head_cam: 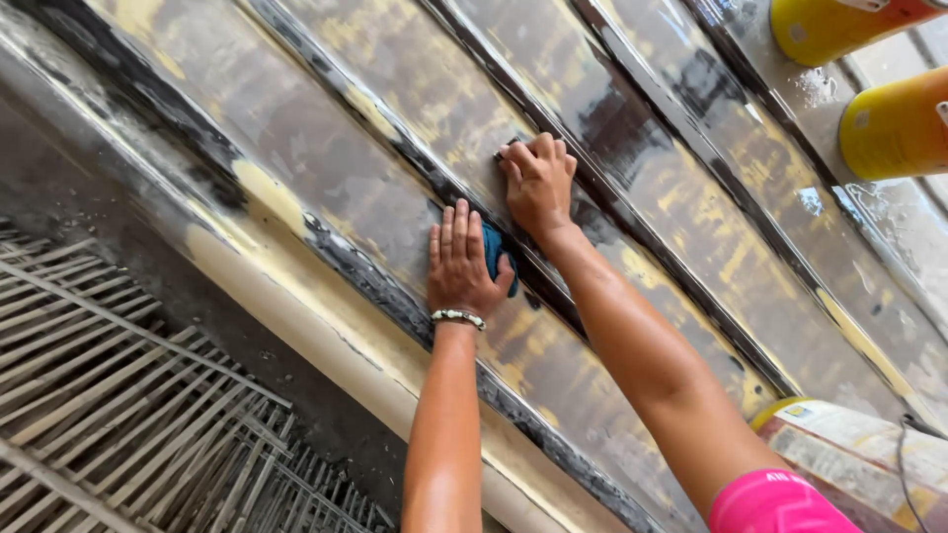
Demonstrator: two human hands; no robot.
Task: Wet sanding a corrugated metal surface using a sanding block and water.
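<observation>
My left hand (459,262) lies flat on a wet, ridged hull surface (326,148), pressing a blue cloth (493,249) under its palm and thumb. A beaded bracelet (457,317) circles that wrist. My right hand (538,181) is just above it, fingers curled over a small dark piece (506,149) held against a dark raised ridge (592,197). The surface is mottled brown, yellow and black, with several parallel ridges running diagonally.
Two yellow cylinders (894,128) stick in from the upper right. A yellow-rimmed can (859,444) stands at the lower right by a pink sleeve (775,503). A slatted bamboo mat (109,395) lies on the ground at lower left.
</observation>
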